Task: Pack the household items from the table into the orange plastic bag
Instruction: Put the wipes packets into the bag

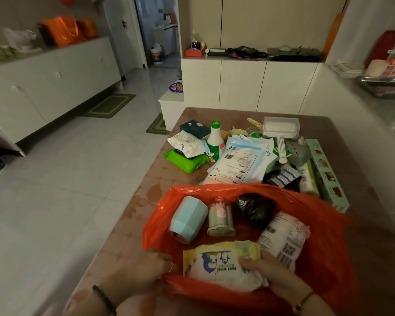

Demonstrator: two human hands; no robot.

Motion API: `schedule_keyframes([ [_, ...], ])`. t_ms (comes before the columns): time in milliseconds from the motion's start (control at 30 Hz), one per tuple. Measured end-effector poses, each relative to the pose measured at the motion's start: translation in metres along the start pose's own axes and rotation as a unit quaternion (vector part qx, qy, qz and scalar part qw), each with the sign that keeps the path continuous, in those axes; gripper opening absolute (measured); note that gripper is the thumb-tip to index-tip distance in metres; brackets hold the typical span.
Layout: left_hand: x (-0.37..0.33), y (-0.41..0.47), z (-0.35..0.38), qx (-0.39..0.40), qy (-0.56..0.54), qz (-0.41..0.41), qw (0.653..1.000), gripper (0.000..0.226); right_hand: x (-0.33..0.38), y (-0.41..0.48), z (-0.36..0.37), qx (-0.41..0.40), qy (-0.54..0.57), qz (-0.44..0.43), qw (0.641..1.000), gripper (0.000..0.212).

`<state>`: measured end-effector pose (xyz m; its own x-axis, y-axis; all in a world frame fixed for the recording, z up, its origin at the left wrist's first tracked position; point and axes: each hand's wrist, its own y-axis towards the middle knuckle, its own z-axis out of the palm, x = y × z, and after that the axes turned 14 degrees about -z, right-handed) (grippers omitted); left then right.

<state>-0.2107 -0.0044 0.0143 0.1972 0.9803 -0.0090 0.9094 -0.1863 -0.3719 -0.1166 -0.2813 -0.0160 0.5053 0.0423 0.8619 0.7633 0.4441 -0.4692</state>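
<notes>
The orange plastic bag (324, 236) lies open on the table (132, 213) directly in front of me, its mouth spread wide between my two hands. My left hand (146, 267) is at the bag's near-left rim, with the fingers curled onto the plastic and holding that edge. My right hand (267, 272) is inside the mouth of the bag, with thumb and fingers closed around the right end of a yellow and white pack of baby wipes (219, 265). The pack lies flat between my hands, just over the near rim.

Beyond my fingertips, deeper in the bag, a pale blue cup (187, 218) lies on its side ahead of my left hand. Just to its right is a small container with a pink top (220, 218). A crumpled black bag (254, 208) sits ahead of my right hand. A white packet with a barcode (283, 238) touches the wipes just beyond my right thumb.

Past the bag's far rim, further out of reach, more household items are heaped on the table. A green-capped bottle (214, 139) and a green wipes pack (187, 161) lie ahead of my left hand. A large white pouch (235, 165) is in the middle. A lint roller (279, 130) and a long green box (326, 174) lie ahead of my right hand.

Far to my left, an orange tote (62, 30) stands on white cabinets (55, 76) across the tiled floor.
</notes>
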Motion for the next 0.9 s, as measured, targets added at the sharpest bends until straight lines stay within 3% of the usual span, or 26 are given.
schedule_keyframes([
  [133, 0.002, -0.001, -0.002, -0.047, -0.040, 0.037, 0.997, 0.033, -0.011, 0.006, 0.029, 0.005, 0.091, 0.010, 0.996, 0.020],
  [233, 0.004, 0.000, -0.008, 0.001, -0.065, 0.010, 0.998, 0.035, -0.017, 0.012, 0.050, 0.018, 0.094, 0.021, 0.995, 0.021],
  [333, 0.011, 0.004, -0.013, 0.021, -0.101, 0.008, 0.995, 0.037, -0.006, 0.013, 0.053, 0.084, -0.122, 0.004, 0.989, 0.027],
  [433, 0.019, 0.006, -0.030, 0.004, -0.222, -0.006, 0.975, 0.041, 0.026, 0.019, 0.034, 0.108, -0.340, 0.039, 0.934, 0.039],
  [500, 0.025, 0.015, -0.048, -0.040, -0.300, -0.028, 0.953, 0.045, 0.056, 0.026, 0.018, 0.094, -0.368, 0.021, 0.925, 0.038],
  [533, 0.027, 0.024, -0.057, -0.071, -0.324, -0.036, 0.943, 0.042, 0.072, 0.031, 0.010, 0.068, -0.342, -0.013, 0.937, 0.033],
  [600, 0.032, 0.050, -0.076, -0.134, -0.387, -0.053, 0.911, 0.019, 0.106, 0.044, -0.003, 0.001, -0.245, -0.100, 0.964, 0.024],
  [733, 0.042, 0.119, -0.112, -0.196, -0.550, -0.147, 0.798, 0.016, 0.160, 0.084, -0.008, -0.066, -0.146, -0.194, 0.968, 0.033],
  [900, 0.070, 0.190, -0.137, -0.152, -0.681, -0.266, 0.665, 0.058, 0.188, 0.161, 0.029, -0.053, -0.173, -0.193, 0.964, 0.057],
])
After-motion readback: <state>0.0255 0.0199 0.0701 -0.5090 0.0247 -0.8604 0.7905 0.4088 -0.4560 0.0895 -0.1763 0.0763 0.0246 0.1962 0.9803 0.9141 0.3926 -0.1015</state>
